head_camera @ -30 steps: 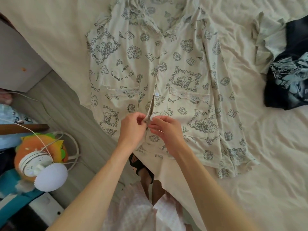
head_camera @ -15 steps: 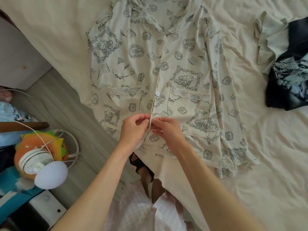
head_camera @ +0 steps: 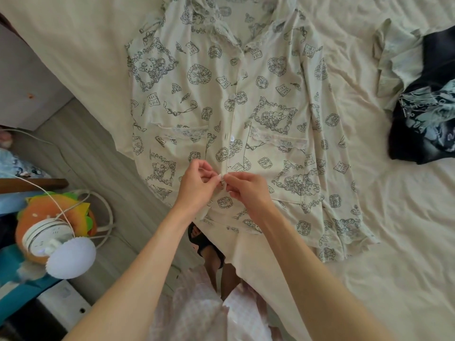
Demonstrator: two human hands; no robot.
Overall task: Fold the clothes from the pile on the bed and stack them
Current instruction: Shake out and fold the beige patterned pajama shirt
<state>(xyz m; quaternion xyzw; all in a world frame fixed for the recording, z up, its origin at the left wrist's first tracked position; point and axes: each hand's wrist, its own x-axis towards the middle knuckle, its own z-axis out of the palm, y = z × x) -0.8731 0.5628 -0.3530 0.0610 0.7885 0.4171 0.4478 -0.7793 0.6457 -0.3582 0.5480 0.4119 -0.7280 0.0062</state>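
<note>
A cream pyjama shirt (head_camera: 270,94) with a dark cartoon print lies flat, front up, on the bed (head_camera: 394,242), collar away from me. Its hem hangs near the bed's corner. My left hand (head_camera: 197,185) and my right hand (head_camera: 246,188) meet at the button placket low on the shirt. Each pinches one edge of the placket between thumb and fingers, just below two white buttons. A small pile of clothes (head_camera: 423,114), pale green and black with a light print, lies on the bed at the right.
The bed's corner points toward me, with grey wood floor (head_camera: 103,168) to the left. On the left stand a burger-shaped plush (head_camera: 56,212), a white round device with a cable (head_camera: 49,237), and a blue box. My legs and a dark sandal (head_camera: 199,237) show below.
Both hands have stayed at the lower placket. The gaping edges there have been drawn together and now lie closed between my fingertips.
</note>
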